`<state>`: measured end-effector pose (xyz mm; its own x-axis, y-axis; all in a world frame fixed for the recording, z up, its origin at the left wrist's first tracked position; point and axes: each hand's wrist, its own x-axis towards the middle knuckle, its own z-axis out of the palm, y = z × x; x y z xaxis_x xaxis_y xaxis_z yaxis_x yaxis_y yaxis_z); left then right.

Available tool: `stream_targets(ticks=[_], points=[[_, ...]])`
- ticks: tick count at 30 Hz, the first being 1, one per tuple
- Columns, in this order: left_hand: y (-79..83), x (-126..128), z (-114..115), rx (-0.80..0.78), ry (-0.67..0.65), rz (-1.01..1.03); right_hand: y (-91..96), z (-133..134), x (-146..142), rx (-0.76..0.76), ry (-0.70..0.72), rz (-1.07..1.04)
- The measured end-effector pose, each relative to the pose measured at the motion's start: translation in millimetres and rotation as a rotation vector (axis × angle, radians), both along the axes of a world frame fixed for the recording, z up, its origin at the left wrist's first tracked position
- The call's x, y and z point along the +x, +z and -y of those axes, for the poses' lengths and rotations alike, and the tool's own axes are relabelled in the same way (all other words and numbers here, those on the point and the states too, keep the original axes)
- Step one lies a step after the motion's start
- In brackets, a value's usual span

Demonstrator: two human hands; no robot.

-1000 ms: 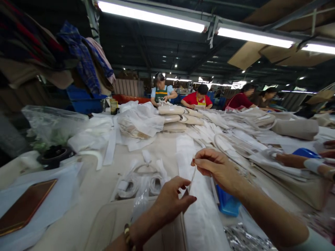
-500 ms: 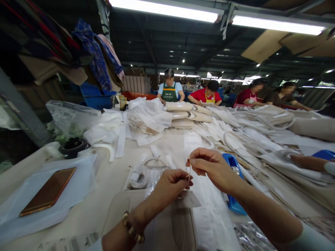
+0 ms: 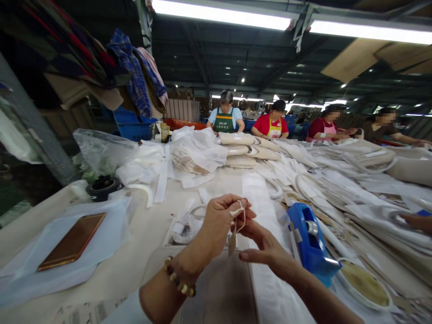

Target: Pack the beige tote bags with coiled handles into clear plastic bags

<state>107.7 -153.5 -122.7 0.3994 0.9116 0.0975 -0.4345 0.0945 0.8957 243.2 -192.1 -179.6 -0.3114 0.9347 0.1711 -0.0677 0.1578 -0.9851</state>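
My left hand (image 3: 216, 225) pinches a thin white cord (image 3: 243, 216) with its fingers closed. A small beige tag (image 3: 232, 245) hangs from the cord. My right hand (image 3: 266, 245) is just to the right, its fingertips at the cord's loop and its thumb stretched apart. The fingers overlap there, so their exact contact with the cord is partly hidden. Below both hands lies a flat beige panel (image 3: 219, 288) with rounded corners, partly covered by my left forearm.
A blue tape dispenser (image 3: 303, 238) and a round dish (image 3: 366, 283) stand at the right. On the left, a phone (image 3: 72, 240) rests on white sheets, near a black tape roll (image 3: 104, 186). Wrapped beige pieces (image 3: 199, 150) are piled ahead; several co-workers sit beyond.
The hands have come together; the right hand has dropped lower and its thumb has spread. The cord now shows as a loop with the tag hanging. The view has shifted left.
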Motion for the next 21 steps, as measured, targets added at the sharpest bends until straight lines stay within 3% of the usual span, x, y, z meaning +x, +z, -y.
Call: stream_targets(ticks=[9,16,21], points=[[-5.7,5,-4,-0.125,0.032,0.139,-10.7,-1,-36,0.007,-0.121,-0.115],[-7.5,5,-13,-0.111,0.122,0.139,-22.9,3,-32,-0.257,-0.095,-0.177],[-10.4,0,-20,-0.078,0.239,0.028,-28.3,9,-22,-0.230,-0.153,-0.099]])
